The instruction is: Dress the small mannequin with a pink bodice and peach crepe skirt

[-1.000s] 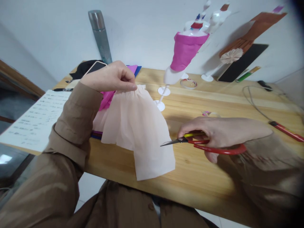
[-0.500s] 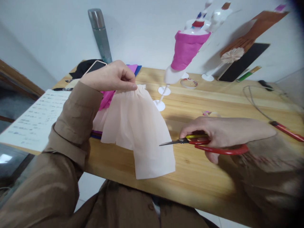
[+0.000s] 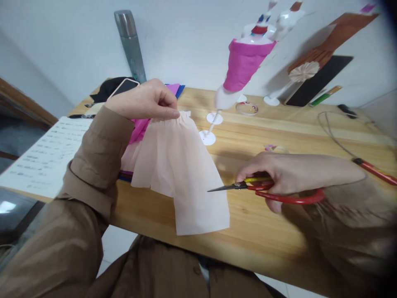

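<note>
My left hand [image 3: 158, 100] pinches the gathered top edge of a pale peach pleated paper skirt [image 3: 192, 169], which hangs down and fans out toward the table's front edge. My right hand [image 3: 269, 171] is wrapped round red-handled scissors [image 3: 288, 198]. Their blades look closed, and the tip points left in front of the skirt's right side; whether it touches the paper I cannot tell. Beneath the skirt's left part, magenta paper [image 3: 141, 129] shows, partly hidden by my left wrist. Beyond the skirt stands a small white dress form [image 3: 225, 98] wrapped in magenta paper.
A grey-green flask [image 3: 132, 49], a phone [image 3: 124, 86] and a written sheet [image 3: 40, 157] lie or stand at the left. Along the back right are a brown paper dress [image 3: 338, 35], a black slab [image 3: 319, 82] and a green pen [image 3: 324, 96]. A red-handled tool [image 3: 376, 170] lies far right.
Almost nothing differs. My right hand and the scissors have shifted very slightly, and the skirt's lower right corner has moved a little. My left hand keeps its place.
</note>
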Tool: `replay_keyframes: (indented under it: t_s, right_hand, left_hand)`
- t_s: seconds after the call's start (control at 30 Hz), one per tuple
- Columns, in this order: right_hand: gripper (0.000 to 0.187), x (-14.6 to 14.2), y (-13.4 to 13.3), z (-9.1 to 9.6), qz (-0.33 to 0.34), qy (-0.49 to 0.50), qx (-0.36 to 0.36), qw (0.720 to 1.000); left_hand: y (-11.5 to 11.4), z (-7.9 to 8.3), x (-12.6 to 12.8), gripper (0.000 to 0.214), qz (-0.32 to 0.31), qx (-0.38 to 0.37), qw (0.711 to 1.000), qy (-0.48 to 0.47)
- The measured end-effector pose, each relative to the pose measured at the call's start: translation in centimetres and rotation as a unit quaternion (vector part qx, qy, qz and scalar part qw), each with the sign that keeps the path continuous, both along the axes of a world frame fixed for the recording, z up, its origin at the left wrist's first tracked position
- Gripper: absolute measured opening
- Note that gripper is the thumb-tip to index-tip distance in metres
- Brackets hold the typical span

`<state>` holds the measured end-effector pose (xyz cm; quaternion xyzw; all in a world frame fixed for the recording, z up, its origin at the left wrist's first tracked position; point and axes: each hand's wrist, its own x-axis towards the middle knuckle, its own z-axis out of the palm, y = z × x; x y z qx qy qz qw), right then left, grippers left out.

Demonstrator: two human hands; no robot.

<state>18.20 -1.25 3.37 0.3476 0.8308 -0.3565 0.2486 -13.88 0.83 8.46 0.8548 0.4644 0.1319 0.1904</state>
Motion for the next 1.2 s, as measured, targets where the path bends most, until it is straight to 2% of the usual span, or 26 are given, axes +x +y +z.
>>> replay_keyframes:
  t_s: [0.13,0.27,0.5,0.7,0.93,1.2]
  right_hand:
    - [0.036,-0.1,-0.08,0.27,0.02,0.027,-0.038,0.999]
    - [0.034,-0.19,-0.1,0.32,0.013,0.022,-0.055,0.998]
    - [0.044,-0.11,-0.15,0.4,0.007,-0.019,0.01,1.0]
    - [0.054,-0.11,-0.17,0.49,0.007,-0.009,-0.01,1.0]
    - [0.052,-0.34,-0.34,0.06,0.055,0.04,-0.04,0.997]
    - [0.05,-0.56,-0.35,-0.31,0.061,0.06,-0.035,0.996]
  left_hand:
    - [0.0,-0.02,-0.05,0.017,-0.003,0.0,1.0,-0.003]
    - [0.05,-0.04,-0.07,0.019,-0.01,0.001,1.0,-0.001]
    - [0.05,-0.01,0.0,0.018,-0.005,0.007,1.0,0.007]
    - [0.05,0.01,-0.06,0.018,-0.008,0.008,1.0,0.001]
    - [0.05,0.0,0.01,0.019,-0.008,0.008,1.0,0.001]
    - [0.05,0.01,0.19,0.017,-0.018,-0.002,1.0,-0.005]
